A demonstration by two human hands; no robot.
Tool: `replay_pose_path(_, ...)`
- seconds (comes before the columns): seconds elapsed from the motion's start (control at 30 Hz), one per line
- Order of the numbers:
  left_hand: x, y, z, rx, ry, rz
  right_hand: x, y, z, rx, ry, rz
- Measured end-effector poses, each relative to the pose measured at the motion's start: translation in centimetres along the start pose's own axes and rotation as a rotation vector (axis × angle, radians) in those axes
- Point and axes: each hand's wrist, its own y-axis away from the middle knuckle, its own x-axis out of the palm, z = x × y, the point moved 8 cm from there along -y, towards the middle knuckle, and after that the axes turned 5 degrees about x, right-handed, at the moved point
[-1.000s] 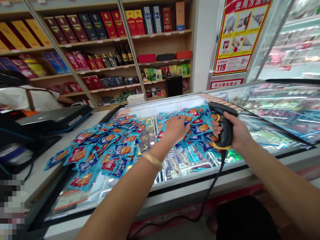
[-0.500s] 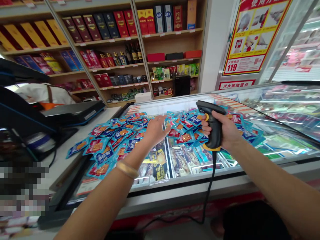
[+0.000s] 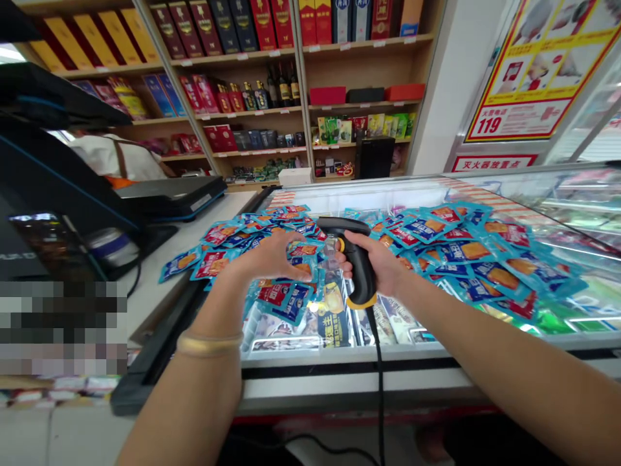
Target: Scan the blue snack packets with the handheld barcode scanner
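My right hand (image 3: 381,262) is wrapped round the grip of a black and yellow barcode scanner (image 3: 361,275), whose head points left. My left hand (image 3: 272,255), with a gold bangle (image 3: 209,344) on the wrist, is over the left pile of small blue snack packets (image 3: 213,264). Its thumb and fingers are spread apart; whether the fingertips touch a packet is hard to tell. To the right of the scanner lies a second pile of packets (image 3: 466,249). Both piles rest on the glass top of a chest freezer (image 3: 412,367).
The scanner's cable (image 3: 380,388) hangs over the freezer's front edge. At left are a dark checkout machine (image 3: 58,188), a flat black scale (image 3: 177,195) and a counter (image 3: 165,310). A person in white (image 3: 116,155) is behind them. Shelves of boxes (image 3: 242,58) line the back wall.
My left hand has moved left from the gap between the piles onto the left pile. The scanner in my right hand has come left, closer to it. My view has turned left.
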Motion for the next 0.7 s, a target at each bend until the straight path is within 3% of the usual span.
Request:
replay_pose_path(0.13, 0.7, 0.6, 0.4, -0.078, -0.157, 0.116, -1.0, 0.3, -0.6, 0.021, 0.003, -0.001)
replay_pose_path(0.37, 0.9, 0.0, 1.1, -0.087, -0.113, 0.04, -2.0, 0.9, -0.5, 0.027, 0.014, -0.047)
replay_pose_path(0.53, -0.3, -0.3, 1.2, -0.081, 0.153, -0.204, -1.9, 1.1, -0.2, 0.002, -0.002, -0.05)
replay_pose_path(0.6, -0.4, -0.5, 1.1, -0.097, 0.366, -0.278, -1.7, 1.2, 0.0, -0.023, 0.001, -0.036)
replay_pose_path(0.7, 0.9, -0.8, 0.8, -0.166, 0.807, -0.273, -1.5, 1.4, 0.3, -0.049, 0.01, -0.014)
